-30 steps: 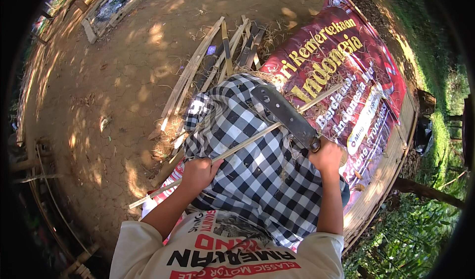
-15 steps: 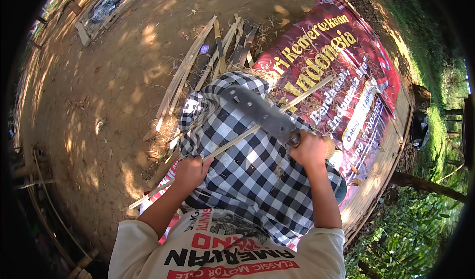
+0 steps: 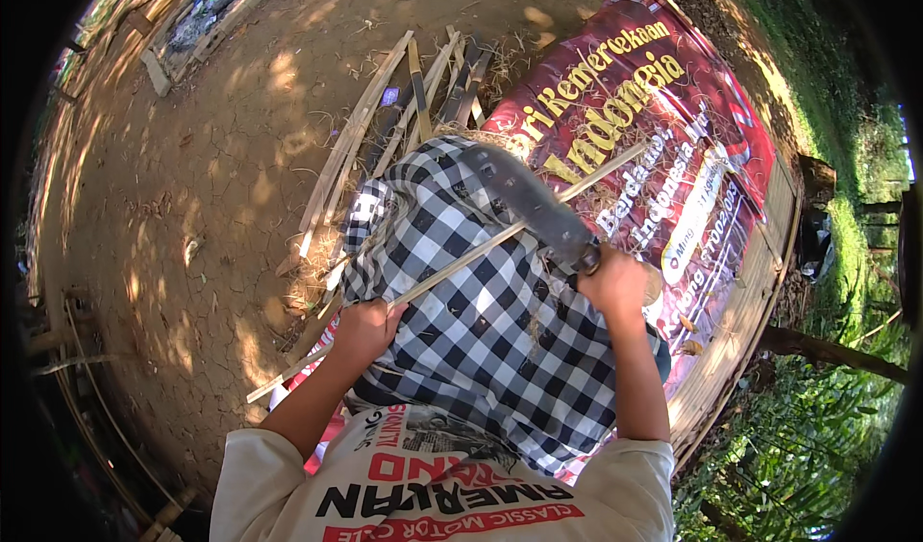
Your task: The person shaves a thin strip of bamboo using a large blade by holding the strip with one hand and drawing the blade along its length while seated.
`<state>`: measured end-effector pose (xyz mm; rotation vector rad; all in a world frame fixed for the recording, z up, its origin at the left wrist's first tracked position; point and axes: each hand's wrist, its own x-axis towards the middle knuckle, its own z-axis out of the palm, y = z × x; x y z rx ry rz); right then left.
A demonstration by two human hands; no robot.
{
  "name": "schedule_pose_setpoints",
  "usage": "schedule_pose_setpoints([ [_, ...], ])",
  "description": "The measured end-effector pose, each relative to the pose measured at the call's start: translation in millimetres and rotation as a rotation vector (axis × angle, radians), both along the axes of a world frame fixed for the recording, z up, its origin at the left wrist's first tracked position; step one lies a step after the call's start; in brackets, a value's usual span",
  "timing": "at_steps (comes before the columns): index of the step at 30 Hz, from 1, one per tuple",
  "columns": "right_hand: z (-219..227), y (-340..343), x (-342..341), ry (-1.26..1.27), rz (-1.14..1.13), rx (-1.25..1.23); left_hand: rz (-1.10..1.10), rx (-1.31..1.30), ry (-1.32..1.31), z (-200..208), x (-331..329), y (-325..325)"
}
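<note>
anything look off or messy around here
Yes, mainly litter: loose pale fibres lie scattered over the maroon banner, untidy against its printed face. Beyond the knees, slats lie at uneven angles. The thin strip in the left hand and broad blade in the right hand show no obvious damage.

A knife (image 3: 529,205) crosses the strip (image 3: 463,261) over the cloth (image 3: 534,364), slats (image 3: 359,138) lying beyond, a banner (image 3: 678,172) to the right.

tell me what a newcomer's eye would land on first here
Probably the broad dark knife in the right hand, crossing a thin pale strip over the checked cloth at centre. Next, perhaps the big dark red banner spread out at upper right.
</note>
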<state>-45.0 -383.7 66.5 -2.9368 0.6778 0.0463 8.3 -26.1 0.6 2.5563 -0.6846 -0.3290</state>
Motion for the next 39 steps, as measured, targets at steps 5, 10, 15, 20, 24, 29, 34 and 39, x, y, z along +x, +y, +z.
schedule_pose_setpoints([
  [5,2.2,12.4,-7.5,0.04,-0.057,-0.043,-0.026,0.005,-0.024,1.9,3.4,-1.8],
  [10,-6.8,11.0,-15.0,-0.031,0.202,-0.023,-0.024,-0.024,-0.047,-4.3,3.0,5.2],
  [15,-2.9,-35.2,-14.8,-0.136,0.015,-0.146,-0.02,0.037,-0.003,2.0,4.5,-6.6],
  [20,-4.6,3.5,-11.6,-0.073,0.194,-0.028,-0.033,-0.066,-0.047,-10.0,2.5,3.9],
  [24,3.2,-61.3,-5.4,0.013,-0.15,-0.14,-0.021,-0.04,-0.064,-10.7,1.5,2.7],
  [29,32.0,-118.7,-23.5,-0.198,-0.42,-0.042,-0.025,-0.025,-0.034,-8.9,0.2,2.4],
  [34,23.2,-96.6,-52.3,-0.357,-0.327,0.029,-0.008,-0.111,-0.016,-4.8,1.4,5.2],
  [39,22.5,-61.9,-47.5,-0.379,-0.328,0.24,0.034,-0.094,0.082,4.9,-3.9,13.3],
])
